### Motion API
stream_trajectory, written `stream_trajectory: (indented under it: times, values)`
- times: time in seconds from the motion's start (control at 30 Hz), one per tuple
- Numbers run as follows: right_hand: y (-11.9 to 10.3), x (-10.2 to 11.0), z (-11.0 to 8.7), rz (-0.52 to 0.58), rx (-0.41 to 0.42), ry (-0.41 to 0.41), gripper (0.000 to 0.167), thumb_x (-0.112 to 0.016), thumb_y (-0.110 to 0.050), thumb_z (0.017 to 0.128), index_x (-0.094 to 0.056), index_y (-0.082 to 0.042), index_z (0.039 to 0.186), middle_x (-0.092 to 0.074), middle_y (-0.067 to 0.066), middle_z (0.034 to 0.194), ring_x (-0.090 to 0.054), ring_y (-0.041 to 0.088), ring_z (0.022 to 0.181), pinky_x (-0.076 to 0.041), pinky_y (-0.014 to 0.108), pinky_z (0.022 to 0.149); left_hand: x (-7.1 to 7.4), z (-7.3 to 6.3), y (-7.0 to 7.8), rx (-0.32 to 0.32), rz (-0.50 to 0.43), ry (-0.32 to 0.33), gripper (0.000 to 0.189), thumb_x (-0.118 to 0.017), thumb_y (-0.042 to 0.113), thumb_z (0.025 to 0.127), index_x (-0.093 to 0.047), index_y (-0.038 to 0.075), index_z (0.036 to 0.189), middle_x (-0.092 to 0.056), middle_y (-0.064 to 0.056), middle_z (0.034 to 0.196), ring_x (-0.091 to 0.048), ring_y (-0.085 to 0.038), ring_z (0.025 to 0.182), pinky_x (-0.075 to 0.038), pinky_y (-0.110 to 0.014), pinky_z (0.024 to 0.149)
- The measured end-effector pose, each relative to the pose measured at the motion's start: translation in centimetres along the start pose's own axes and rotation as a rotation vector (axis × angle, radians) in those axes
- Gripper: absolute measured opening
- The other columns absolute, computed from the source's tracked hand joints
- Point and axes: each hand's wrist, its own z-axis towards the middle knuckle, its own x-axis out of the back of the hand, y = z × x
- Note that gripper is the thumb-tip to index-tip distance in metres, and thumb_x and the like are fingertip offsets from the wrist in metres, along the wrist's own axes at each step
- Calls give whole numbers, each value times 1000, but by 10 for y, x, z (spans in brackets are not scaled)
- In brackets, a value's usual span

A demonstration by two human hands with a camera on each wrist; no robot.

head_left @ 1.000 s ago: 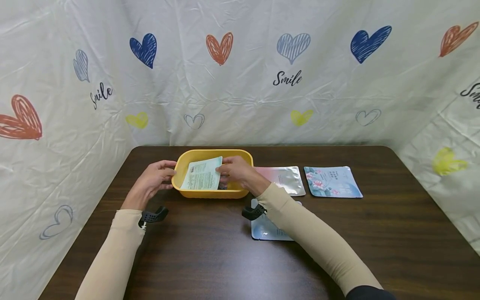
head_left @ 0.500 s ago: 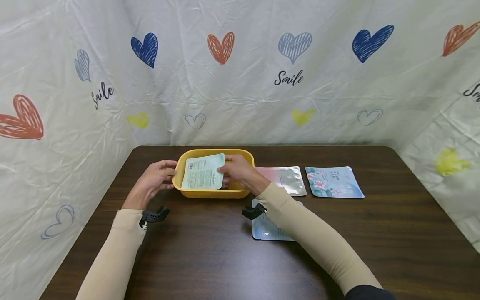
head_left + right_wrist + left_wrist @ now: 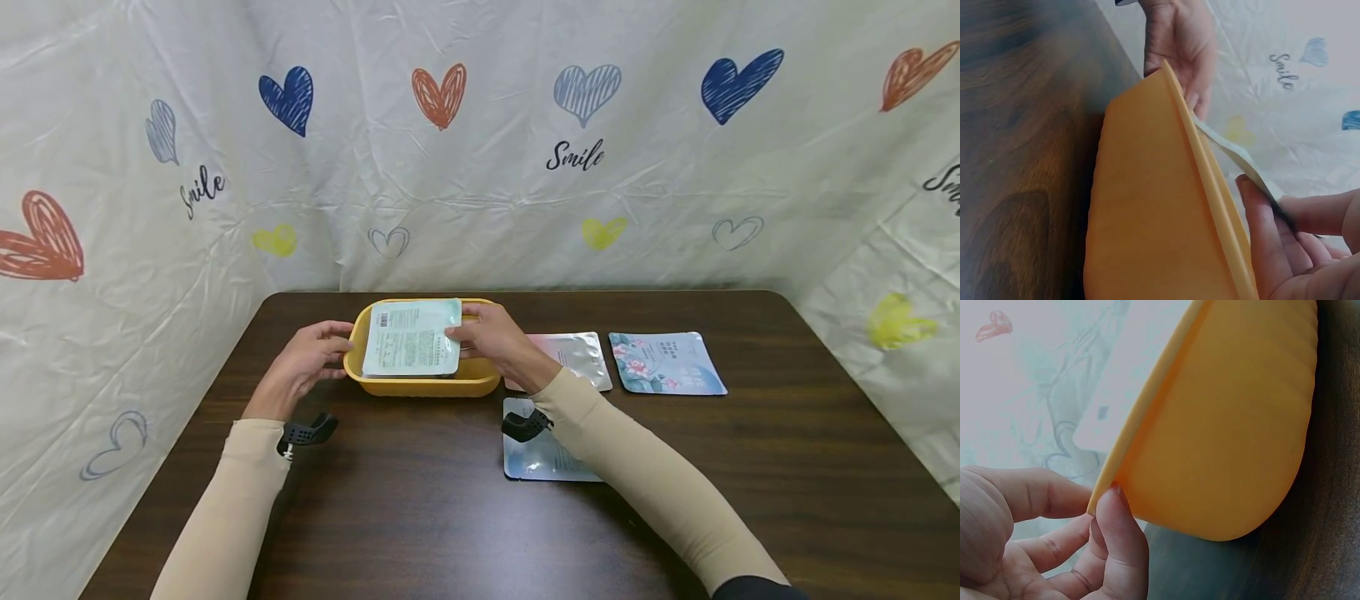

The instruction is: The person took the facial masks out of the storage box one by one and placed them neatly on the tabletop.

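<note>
A pale green sheet mask packet (image 3: 412, 337), covered in fine print, is pinched at its right edge between the thumb and fingers of my right hand (image 3: 498, 342). It hangs tilted over the yellow plastic basket (image 3: 427, 388), hiding most of the inside. From the right wrist view, the packet (image 3: 1242, 161) appears as a thin edge rising above the rim. My left hand (image 3: 303, 358) holds the left end of the basket. Thumb and fingers meet at the rim corner in the left wrist view, where the basket's wall (image 3: 1222, 425) fills the middle.
Right of the basket lie a pink and silver packet (image 3: 581, 354), partly behind my right wrist, and a blue floral packet (image 3: 667, 363). Another blue packet (image 3: 543, 458) lies nearer, under my right forearm. A white heart-printed curtain (image 3: 480, 208) stands behind the dark wooden table (image 3: 390, 500).
My right hand has lifted the pale green packet up and slightly right from inside the basket, so its upper edge now overlaps the far rim. My left hand stays at the basket's end.
</note>
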Motion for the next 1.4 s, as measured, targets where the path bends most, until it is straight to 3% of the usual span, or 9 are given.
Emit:
stream_trajectory:
  times: [0.47,0.67,1.03,1.4]
  values:
    - [-3,28,-23,37,47,8,39,-66,-5,97,-59,-6,135,-72,15,118,-73,25,97,-61,37,81,2,-1,2,-10,-5,-10,51,-57,12,101,-44,7,150,-58,-20,129,-61,-30,102,-60,-30,75]
    - [-7,40,-35,29,55,-2,42,-67,-7,97,-57,-7,137,-71,15,119,-72,25,99,-61,36,82,2,-3,2,-14,-4,-15,51,-57,13,102,-43,6,151,-58,-21,129,-62,-26,97,-60,-30,75]
    - [-13,58,-60,67,70,-51,40,-64,0,97,-54,3,136,-73,14,114,-75,25,92,-62,38,79,2,-4,1,-15,-1,-8,49,-57,13,102,-44,5,149,-58,-22,133,-63,-22,94,-60,-29,74]
    - [-12,88,-90,44,56,-64,45,-65,-1,96,-50,3,139,-76,7,107,-74,22,90,-61,36,75,1,-1,-1,-7,-7,-16,48,-56,13,102,-45,6,149,-58,-20,133,-62,-23,96,-60,-30,76]
